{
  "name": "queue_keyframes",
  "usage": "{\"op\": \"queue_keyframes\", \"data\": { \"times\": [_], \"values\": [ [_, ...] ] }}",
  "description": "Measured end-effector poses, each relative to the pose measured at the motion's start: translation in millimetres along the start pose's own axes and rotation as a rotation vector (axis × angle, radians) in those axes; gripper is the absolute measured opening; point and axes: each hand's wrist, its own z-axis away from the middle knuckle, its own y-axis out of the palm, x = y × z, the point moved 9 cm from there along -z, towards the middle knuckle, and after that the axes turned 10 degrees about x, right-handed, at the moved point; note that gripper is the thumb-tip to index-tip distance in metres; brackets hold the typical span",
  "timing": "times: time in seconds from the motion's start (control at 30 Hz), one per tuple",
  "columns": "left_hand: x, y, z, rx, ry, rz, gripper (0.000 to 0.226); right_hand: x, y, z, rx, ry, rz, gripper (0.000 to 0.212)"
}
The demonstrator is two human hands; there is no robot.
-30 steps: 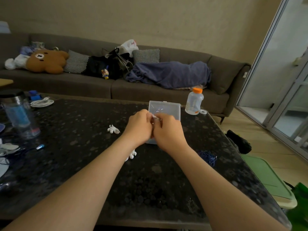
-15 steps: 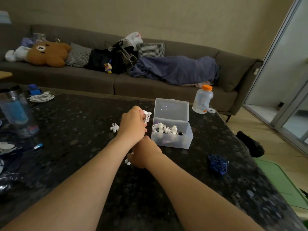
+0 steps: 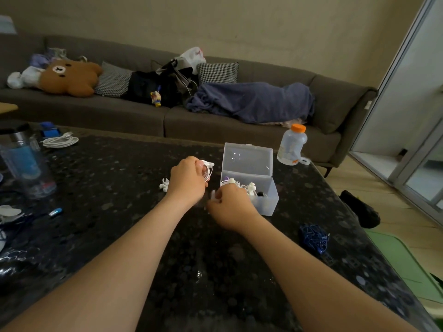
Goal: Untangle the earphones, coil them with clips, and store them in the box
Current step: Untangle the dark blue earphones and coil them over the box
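Observation:
My left hand (image 3: 185, 182) is closed around a coil of white earphones (image 3: 208, 170), held above the dark table just left of the box. The clear plastic box (image 3: 266, 202) stands with its lid up and holds several coiled white earphones (image 3: 241, 185). My right hand (image 3: 231, 208) hovers at the box's front left corner, its fingers pinching a small white clip (image 3: 213, 195) that is blurred. Another white clip (image 3: 164, 184) lies on the table behind my left wrist. A tangled blue earphone bundle (image 3: 314, 238) sits to the right.
A plastic bottle with an orange cap (image 3: 291, 146) stands behind the box near the table edge. A blue tumbler (image 3: 25, 165), a coiled white cable (image 3: 60, 141) and small items crowd the left side. The sofa (image 3: 143, 121) runs behind the table.
My hands have come apart. The right hand dropped to the table by a loose clip, then rose toward the box with something white; the left kept the coil.

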Motion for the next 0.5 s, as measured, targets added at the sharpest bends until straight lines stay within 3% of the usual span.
{"op": "queue_keyframes", "data": {
  "times": [0.17,0.37,0.5],
  "values": [
    [-5.5,5.6,7.1,0.050,-0.027,0.032,0.021,-7.8,-62.7,40.1,-0.437,0.005,-0.104,0.022],
    [-23.1,26.0,24.0,0.251,-0.029,0.210,0.023,9.7,-82.2,64.4,-0.587,-0.241,0.095,0.047],
    [-35.4,34.5,30.5,0.288,-0.020,0.227,0.019,13.6,-86.6,72.4,-0.624,-0.346,0.139,0.046]
  ]
}}
